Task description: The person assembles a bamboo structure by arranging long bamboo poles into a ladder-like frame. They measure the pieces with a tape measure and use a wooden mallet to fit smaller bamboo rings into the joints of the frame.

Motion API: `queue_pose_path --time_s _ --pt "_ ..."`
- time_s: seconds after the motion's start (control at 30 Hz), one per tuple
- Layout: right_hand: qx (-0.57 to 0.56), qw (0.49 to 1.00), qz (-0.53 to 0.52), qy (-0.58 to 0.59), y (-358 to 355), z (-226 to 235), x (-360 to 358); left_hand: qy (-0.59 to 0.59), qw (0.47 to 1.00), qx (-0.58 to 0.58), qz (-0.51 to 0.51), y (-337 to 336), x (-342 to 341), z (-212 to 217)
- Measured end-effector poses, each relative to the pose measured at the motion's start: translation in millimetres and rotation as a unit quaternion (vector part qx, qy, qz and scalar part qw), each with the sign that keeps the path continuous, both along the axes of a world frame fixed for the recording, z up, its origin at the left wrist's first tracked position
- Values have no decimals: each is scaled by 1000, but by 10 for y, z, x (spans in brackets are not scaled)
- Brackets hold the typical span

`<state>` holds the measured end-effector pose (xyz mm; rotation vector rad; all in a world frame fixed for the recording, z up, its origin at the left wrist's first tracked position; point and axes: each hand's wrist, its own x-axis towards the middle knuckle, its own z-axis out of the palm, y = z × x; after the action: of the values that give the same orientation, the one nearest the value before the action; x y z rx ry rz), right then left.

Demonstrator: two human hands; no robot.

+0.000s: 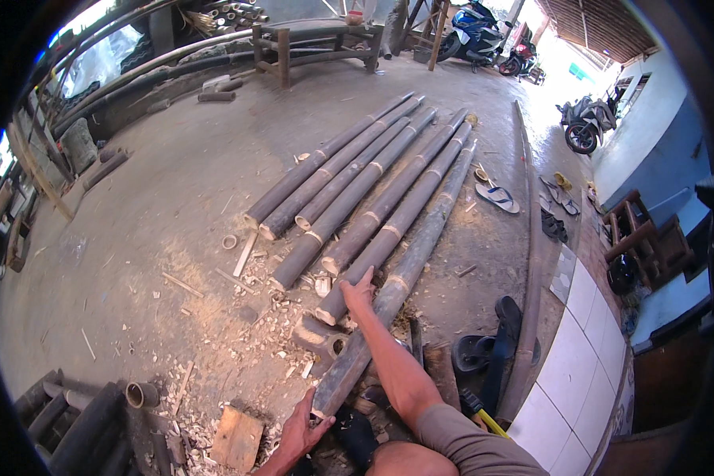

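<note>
Several long dark bamboo poles lie side by side on the floor, their near ends cut. The nearest bamboo pole (404, 270) runs from close to my body toward the far right. My left hand (301, 428) is at its near end, fingers along one side and thumb below the cut face. My right arm crosses over this pole. My right hand (359, 294) reaches the neighbouring bamboo pole (385, 238) near its cut end, with fingers stretched out and apart and nothing held in them. A short thick bamboo piece (311, 335) lies under the near ends.
Wood chips (274, 317) litter the floor. A wooden block (237, 439) and stacked dark bamboo (79, 420) are at lower left. A long pole (529, 238), sandals (497, 198) and white tiles (567, 357) lie right. A bamboo bench (317, 55) and motorbikes (476, 36) stand behind.
</note>
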<state>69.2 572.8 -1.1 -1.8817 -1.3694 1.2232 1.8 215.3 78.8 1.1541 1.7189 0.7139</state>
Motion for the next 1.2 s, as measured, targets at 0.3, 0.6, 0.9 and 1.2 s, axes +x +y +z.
queue_pose_path --time_s 0.3,0.6,0.9,1.2 --pt "-74 996 -21 55 5 44 -14 1 1000 -4 -7 -18 -7 -71" --pt "57 997 -31 43 -20 97 -20 23 1000 -8 -9 -29 -12 -86" --pt "151 986 -13 -72 126 -149 19 2 1000 -18 -20 -49 -26 0" --pt "154 919 215 -293 -147 32 102 31 997 23 -66 -75 37 -43"
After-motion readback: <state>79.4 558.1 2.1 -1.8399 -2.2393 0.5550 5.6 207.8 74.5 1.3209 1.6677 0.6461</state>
